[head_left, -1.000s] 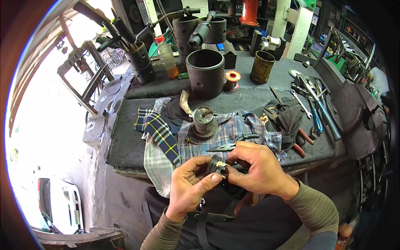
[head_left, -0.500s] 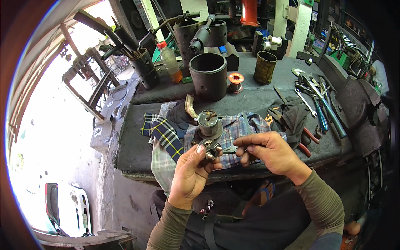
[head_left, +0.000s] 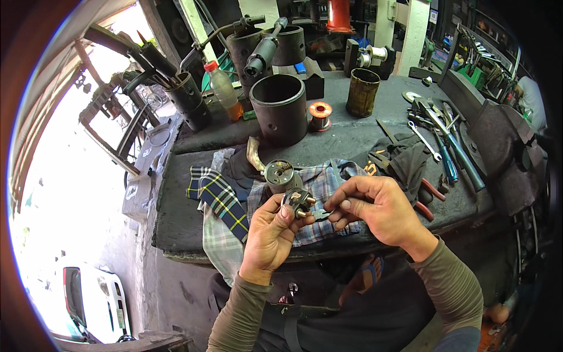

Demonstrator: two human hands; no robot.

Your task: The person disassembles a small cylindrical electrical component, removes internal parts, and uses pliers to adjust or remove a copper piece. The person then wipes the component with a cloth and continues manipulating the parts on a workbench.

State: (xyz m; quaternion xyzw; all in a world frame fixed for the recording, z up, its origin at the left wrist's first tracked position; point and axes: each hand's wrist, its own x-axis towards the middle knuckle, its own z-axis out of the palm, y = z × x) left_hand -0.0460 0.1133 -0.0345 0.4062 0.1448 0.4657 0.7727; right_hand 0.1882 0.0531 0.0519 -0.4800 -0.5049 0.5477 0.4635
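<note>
Left fingers (head_left: 285, 213) close around black part (head_left: 299, 199), seemingly not joined with cylinder (head_left: 276, 178) at its eleven o'clock; right fingers (head_left: 356, 186) nearly meet, contents unclear.

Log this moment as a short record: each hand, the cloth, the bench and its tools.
Left hand: gripping a dark round part with metal studs
Right hand: beside that part, fingers curled; any grip unclear
Plaid cloth: under a metal cylinder, which is partly hidden
Bench: large open cylinder, wire spool, rusty can
Tools, right side: wrench, red-handled pliers
</note>
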